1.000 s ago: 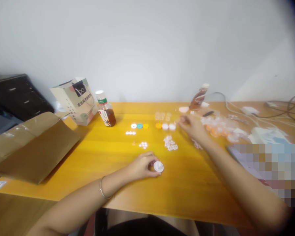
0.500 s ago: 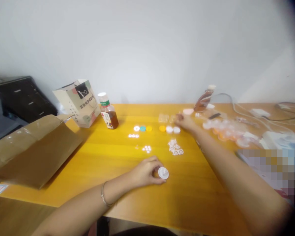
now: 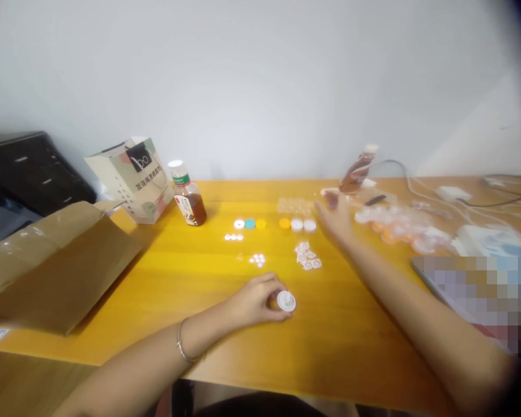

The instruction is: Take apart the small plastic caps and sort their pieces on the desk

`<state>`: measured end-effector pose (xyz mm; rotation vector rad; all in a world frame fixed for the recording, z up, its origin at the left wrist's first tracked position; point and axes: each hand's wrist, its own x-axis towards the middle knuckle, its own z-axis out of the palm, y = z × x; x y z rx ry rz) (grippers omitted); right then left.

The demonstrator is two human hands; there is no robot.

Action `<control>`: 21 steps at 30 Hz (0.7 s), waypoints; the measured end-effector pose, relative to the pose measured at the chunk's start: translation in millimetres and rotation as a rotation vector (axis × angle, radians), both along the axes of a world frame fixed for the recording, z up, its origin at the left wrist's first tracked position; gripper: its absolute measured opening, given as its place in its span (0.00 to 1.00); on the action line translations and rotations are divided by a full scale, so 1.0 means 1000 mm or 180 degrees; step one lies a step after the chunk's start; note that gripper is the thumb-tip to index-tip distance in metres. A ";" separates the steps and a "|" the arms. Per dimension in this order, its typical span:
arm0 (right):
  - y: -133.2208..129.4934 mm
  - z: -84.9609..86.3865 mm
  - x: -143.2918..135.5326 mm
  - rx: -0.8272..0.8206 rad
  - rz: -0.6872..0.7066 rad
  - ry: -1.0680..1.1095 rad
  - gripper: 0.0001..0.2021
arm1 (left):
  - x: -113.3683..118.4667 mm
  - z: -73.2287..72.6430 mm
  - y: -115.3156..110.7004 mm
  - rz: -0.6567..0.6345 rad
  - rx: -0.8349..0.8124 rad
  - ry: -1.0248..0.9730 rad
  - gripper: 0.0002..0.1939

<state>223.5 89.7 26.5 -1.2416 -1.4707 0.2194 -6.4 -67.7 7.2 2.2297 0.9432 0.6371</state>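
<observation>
My left hand is closed around a small white round plastic part with a raised centre, low over the table's near half. Farther off, my right hand is open and slightly blurred, thumb apart from the fingers. It reaches beside a pale pink piece, partly hidden behind the fingers; whether they touch is unclear. Left of this hand are clear plastic pieces and a row with an orange cap and white caps. White wheel-patterned pieces lie between both hands.
White, teal and yellow discs and small white dots lie mid-table. A tea-coloured bottle and paper bag stand left, near a brown paper sack. Another bottle, cables and bagged orange-white parts are right.
My right hand has shifted slightly right, and its fingers have spread over by the pink piece. The left hand keeps its hold on the white part. The view has shifted slightly.
</observation>
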 end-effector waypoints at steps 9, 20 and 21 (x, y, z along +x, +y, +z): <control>-0.155 -0.010 -0.035 -0.0558 0.2286 -0.1460 0.12 | 0.000 0.004 -0.002 -0.0003 0.0105 0.0084 0.12; -0.169 -0.018 -0.041 -0.0233 0.1839 -0.0802 0.04 | 0.002 -0.001 -0.006 0.0065 0.0272 0.0060 0.12; -0.168 -0.018 -0.041 -0.0261 0.1762 -0.0689 0.03 | 0.002 -0.001 -0.006 0.0081 0.0287 0.0076 0.13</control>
